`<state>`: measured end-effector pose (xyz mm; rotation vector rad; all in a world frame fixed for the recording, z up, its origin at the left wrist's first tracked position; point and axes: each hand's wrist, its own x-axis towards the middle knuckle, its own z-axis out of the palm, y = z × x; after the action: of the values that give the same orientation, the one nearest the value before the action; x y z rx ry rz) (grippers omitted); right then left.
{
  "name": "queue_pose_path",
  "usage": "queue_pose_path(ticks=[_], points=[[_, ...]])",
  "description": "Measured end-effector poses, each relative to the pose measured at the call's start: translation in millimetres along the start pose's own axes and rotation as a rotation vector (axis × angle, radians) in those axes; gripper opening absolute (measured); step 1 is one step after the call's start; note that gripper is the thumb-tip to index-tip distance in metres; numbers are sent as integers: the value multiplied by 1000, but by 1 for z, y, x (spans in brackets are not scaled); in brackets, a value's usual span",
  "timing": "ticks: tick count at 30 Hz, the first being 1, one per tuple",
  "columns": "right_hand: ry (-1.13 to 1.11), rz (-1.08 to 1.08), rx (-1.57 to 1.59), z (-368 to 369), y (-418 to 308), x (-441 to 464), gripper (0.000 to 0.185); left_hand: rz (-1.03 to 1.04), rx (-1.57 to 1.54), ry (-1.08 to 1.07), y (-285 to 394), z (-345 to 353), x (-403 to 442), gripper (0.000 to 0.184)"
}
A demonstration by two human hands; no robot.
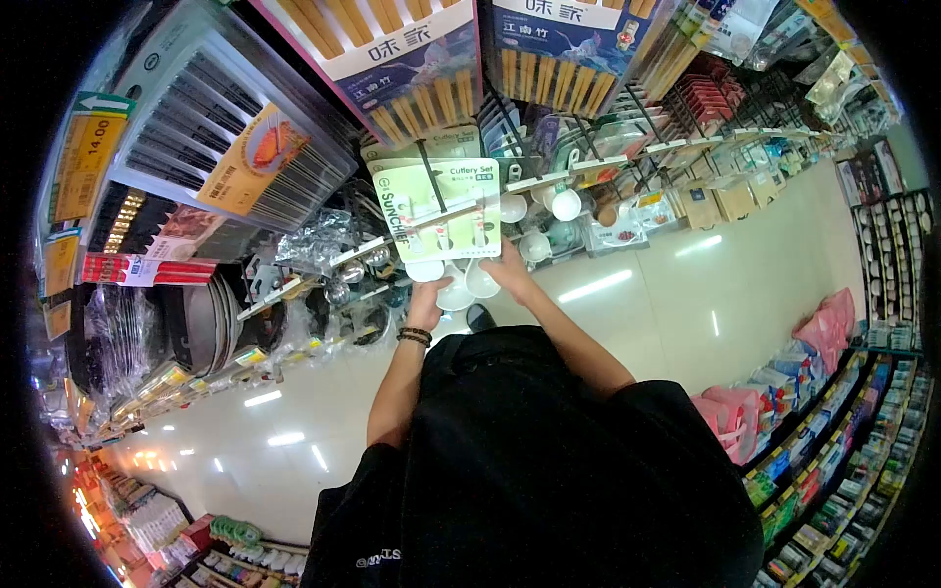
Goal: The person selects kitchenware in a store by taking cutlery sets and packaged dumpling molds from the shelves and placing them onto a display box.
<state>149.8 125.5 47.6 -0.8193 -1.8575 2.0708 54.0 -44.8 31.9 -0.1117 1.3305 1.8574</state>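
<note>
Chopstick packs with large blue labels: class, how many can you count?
2: the left pack, above the green Cutlery Set card, and the right pack, at the picture's top edge. More may be hidden behind them.

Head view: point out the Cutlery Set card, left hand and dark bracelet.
Cutlery Set card (465,192): head view, printed face, right of the metal hook.
Left hand (424,305): head view, back of the hand.
Dark bracelet (415,336): head view, beads on the left wrist.
</note>
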Motion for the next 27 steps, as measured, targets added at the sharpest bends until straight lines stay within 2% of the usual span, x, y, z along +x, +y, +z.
queue_pose_path(ticks=[2, 5, 6, 9, 12, 15, 16, 19, 27], points=[[9, -132, -94, 0, 7, -4, 59, -10, -9, 6, -2, -1, -7, 52], [-223, 35, 62, -5, -30, -30, 61, 3, 1, 24, -10, -10, -12, 58], [-257, 6, 100, -6, -29, -33, 56, 33, 22, 44, -9, -7, -18, 59], [-328, 122, 320, -6, -44, -41, 45, 80, 58, 90, -5, 4, -37, 63], [-312, 174, 425, -7, -46, -38, 35, 141, 130, 187, -13, 4, -41, 64], [-295, 247, 510, -10, -48, -41, 32, 137, 69, 225, -15, 18, -57, 56], [-301, 220, 534, -11, -51, -43, 31, 207, 85, 288, -9, 35, -68, 53], [-316, 198, 528, -14, -56, -47, 29, 136, 121, 320, -6, 44, -82, 56], [-299, 209, 556, -14, -61, -54, 25, 232, 110, 436, -22, 48, -92, 47]])
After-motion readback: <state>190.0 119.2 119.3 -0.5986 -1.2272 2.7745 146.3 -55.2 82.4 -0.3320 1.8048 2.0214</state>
